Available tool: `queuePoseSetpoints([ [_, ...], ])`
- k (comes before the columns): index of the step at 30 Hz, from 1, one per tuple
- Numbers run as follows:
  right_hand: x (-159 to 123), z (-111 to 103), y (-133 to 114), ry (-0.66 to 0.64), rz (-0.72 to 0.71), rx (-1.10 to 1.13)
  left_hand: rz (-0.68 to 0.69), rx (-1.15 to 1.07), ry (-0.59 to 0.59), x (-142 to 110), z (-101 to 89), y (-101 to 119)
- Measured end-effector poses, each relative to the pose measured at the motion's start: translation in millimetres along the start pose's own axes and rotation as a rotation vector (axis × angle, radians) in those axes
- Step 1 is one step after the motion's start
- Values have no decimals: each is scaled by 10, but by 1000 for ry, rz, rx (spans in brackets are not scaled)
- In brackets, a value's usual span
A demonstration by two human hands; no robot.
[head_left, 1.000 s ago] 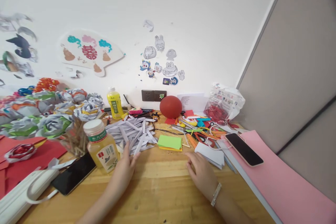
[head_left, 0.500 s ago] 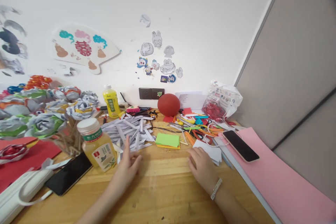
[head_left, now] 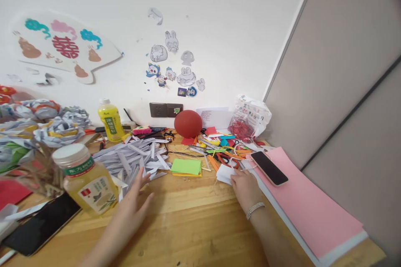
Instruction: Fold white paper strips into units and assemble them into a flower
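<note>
My right hand (head_left: 246, 187), with a silver bracelet at its wrist, lies over the right part of a small white paper stack (head_left: 224, 174). Its fingers are bent down onto the paper, and the fingertips are partly hidden. My left hand (head_left: 136, 196) hovers above the wood with fingers stretched and thumb apart, holding nothing. Just beyond it lies a heap of white paper strips (head_left: 130, 156). Green and yellow paper sheets (head_left: 187, 167) lie between the hands, farther back.
On the left stand a jar-shaped drink bottle (head_left: 89, 183), a yellow bottle (head_left: 111, 121) and a black phone (head_left: 42, 223). A red balloon (head_left: 188, 124) sits by the wall. Scissors (head_left: 227, 159) lie behind the white paper. At right, another phone (head_left: 269, 168) rests on pink paper (head_left: 313, 212).
My right hand has moved right and onto the white paper stack. The left hand stays open, its fingers spread a little more. The view has turned to the right.
</note>
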State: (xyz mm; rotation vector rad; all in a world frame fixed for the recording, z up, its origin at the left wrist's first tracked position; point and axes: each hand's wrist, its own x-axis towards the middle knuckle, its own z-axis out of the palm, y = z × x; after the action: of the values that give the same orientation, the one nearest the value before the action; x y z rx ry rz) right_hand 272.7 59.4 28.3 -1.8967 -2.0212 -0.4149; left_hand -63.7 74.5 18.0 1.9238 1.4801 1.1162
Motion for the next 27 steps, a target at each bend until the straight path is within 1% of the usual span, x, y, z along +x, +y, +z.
queuePoseSetpoints([
  [3,11,-43,1,61,-16,2,26,70,4,-18,23,-1],
  [6,23,-135,-70,153,-15,80,59,133,13,-35,29,4],
  [7,20,-166,-128,187,-38,133,89,161,19,-47,25,19],
  [8,11,-190,-204,206,-94,200,132,192,28,-64,20,45],
  [9,-5,-203,-296,209,-186,267,190,224,40,-87,16,86],
  [11,-62,-188,-510,163,-416,343,350,275,30,-156,19,212],
  [12,-99,-161,-617,121,-491,352,434,281,15,-202,28,295],
  [14,-177,-81,-799,30,-591,339,578,250,-70,-308,67,482],
  [16,-244,-1,-908,-46,-655,344,731,233,-177,-420,126,656],
  [17,-266,27,-933,-69,-656,359,790,253,-236,-472,159,724],
  [18,-280,45,-942,-88,-646,384,819,292,-278,-518,192,773],
  [19,-285,51,-940,-105,-622,418,840,325,-291,-556,225,803],
  [21,-272,40,-920,-133,-547,504,828,394,-287,-604,285,808],
  [24,-225,17,-902,-167,-436,624,778,521,-258,-623,358,750],
  [27,-190,38,-908,-185,-358,668,722,680,-283,-622,416,696],
])
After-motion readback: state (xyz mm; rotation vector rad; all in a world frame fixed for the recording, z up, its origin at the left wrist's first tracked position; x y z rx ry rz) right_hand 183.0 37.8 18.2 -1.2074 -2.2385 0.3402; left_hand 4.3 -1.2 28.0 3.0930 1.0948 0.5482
